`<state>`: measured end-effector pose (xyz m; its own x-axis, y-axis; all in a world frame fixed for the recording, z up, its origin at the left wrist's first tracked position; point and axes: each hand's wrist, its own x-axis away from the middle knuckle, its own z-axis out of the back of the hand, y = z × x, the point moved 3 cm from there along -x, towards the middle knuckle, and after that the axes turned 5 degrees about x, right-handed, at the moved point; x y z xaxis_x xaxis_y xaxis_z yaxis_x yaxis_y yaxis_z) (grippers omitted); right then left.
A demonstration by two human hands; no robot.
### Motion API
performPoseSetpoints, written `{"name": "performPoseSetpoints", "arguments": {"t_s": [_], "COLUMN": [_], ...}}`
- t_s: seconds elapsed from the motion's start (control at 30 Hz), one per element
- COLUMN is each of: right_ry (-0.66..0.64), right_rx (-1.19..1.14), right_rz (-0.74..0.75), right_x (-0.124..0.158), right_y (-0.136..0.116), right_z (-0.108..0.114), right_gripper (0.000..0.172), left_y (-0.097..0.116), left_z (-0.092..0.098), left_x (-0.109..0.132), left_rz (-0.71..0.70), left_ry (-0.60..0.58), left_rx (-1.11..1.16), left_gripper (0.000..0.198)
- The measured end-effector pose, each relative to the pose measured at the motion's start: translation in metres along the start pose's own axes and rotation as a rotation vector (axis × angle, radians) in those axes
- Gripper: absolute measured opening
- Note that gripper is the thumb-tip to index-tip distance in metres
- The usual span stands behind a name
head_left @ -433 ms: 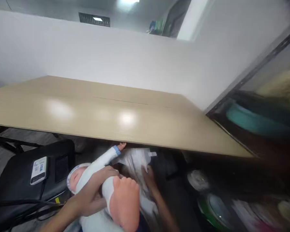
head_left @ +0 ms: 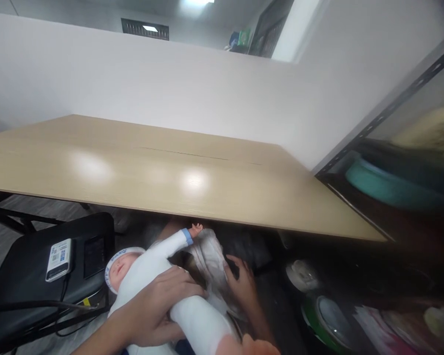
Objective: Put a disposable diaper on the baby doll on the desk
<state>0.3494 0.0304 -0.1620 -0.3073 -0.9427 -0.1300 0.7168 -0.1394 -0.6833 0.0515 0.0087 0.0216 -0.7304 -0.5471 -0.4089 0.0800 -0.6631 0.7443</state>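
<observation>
A baby doll (head_left: pixel 144 273) in a white suit with blue cuffs and a patterned cap lies tilted on its back below the table edge. My left hand (head_left: pixel 163 301) is wrapped around the doll's body at the top of its leg. One bare foot (head_left: pixel 240 345) points toward me at the bottom. To the doll's right is a crumpled white diaper (head_left: pixel 209 251). My right hand (head_left: pixel 242 283) pinches the diaper's right edge between thumb and index finger, the other fingers curled. The doll's other arm and part of the diaper are hidden.
A wooden table (head_left: pixel 163 172) spans the view ahead, above the hands. On the left, a black chair (head_left: pixel 33 256) carries a white power bank (head_left: pixel 58 260) and a dark phone (head_left: pixel 93 256). A shelf with a teal basin (head_left: pixel 385 182) and a green round container (head_left: pixel 323 320) are on the right.
The doll's leg and foot have swung down and to the right, and its raised arm has shifted right. My left hand has moved slightly right; my right hand stays by the diaper's edge.
</observation>
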Motion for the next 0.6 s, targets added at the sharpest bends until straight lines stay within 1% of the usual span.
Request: {"name": "performPoseSetpoints", "arguments": {"t_s": [0.07, 0.13, 0.23, 0.33, 0.43, 0.47, 0.5, 0.57, 0.6], "right_ry": [-0.052, -0.104, -0.161, -0.196, -0.238, -0.275, -0.338, -0.523, -0.603], "right_rx": [-0.040, -0.090, -0.142, -0.150, -0.183, -0.216, -0.270, -0.404, -0.462], "right_rz": [0.029, 0.043, 0.006, -0.034, -0.022, -0.015, -0.011, -0.039, -0.049], "right_x": [0.008, 0.013, 0.012, 0.006, 0.006, 0.009, 0.012, 0.023, 0.028], "right_y": [-0.012, -0.021, -0.025, -0.025, -0.041, -0.050, -0.062, -0.085, -0.097], "right_z": [0.012, 0.019, 0.019, 0.015, 0.021, 0.025, 0.031, 0.040, 0.044], "right_gripper": [0.051, 0.049, 0.052, 0.059, 0.062, 0.064, 0.065, 0.068, 0.072], "left_y": [0.002, 0.003, 0.002, -0.001, 0.002, 0.004, 0.007, 0.009, 0.009], "left_z": [-0.001, -0.003, -0.006, -0.008, -0.009, -0.011, -0.014, -0.026, -0.034], "left_x": [-0.001, -0.001, 0.001, 0.002, 0.002, 0.001, 0.000, 0.000, 0.001], "left_rz": [0.001, 0.003, -0.020, -0.031, -0.014, -0.009, -0.013, -0.060, -0.108], "left_ry": [-0.009, -0.020, -0.040, -0.047, -0.068, -0.089, -0.120, -0.175, -0.187], "left_rx": [-0.007, -0.020, -0.037, -0.052, -0.089, -0.124, -0.174, -0.315, -0.394], "left_gripper": [0.040, 0.042, 0.045, 0.044, 0.038, 0.036, 0.035, 0.033, 0.031]}}
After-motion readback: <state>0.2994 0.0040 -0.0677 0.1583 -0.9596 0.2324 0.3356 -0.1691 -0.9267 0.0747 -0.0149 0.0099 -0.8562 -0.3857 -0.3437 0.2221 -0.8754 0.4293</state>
